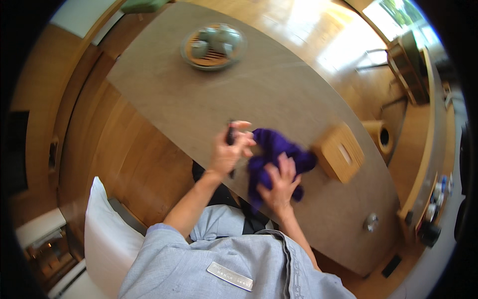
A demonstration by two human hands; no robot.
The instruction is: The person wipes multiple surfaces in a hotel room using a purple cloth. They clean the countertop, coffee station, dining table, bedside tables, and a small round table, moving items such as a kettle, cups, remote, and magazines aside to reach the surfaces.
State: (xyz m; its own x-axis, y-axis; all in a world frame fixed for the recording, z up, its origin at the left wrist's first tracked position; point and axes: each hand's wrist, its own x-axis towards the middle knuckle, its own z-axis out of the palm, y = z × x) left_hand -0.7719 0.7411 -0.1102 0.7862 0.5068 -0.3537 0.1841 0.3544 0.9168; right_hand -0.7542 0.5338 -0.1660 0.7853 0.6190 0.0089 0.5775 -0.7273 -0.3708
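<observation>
My left hand [229, 149] is raised near the table's edge with a small dark object [230, 133] in its grip; blur hides what it is. Several of its fingers point towards the cloth. On the tabletop [194, 101] lies a crumpled purple cloth [276, 145]. My right hand [280, 183] rests on the cloth with its fingers spread; whether it grips any fold cannot be told. Just right of the cloth stands a wooden tissue box [340, 151] with a slot in it.
A round tea tray [185, 54] with a teapot and cups stands at the far end of the table. A small clear glass object [371, 222] is near the right end. A white cushioned chair [108, 228] is at the left, a green-backed chair [409, 71] beyond the table.
</observation>
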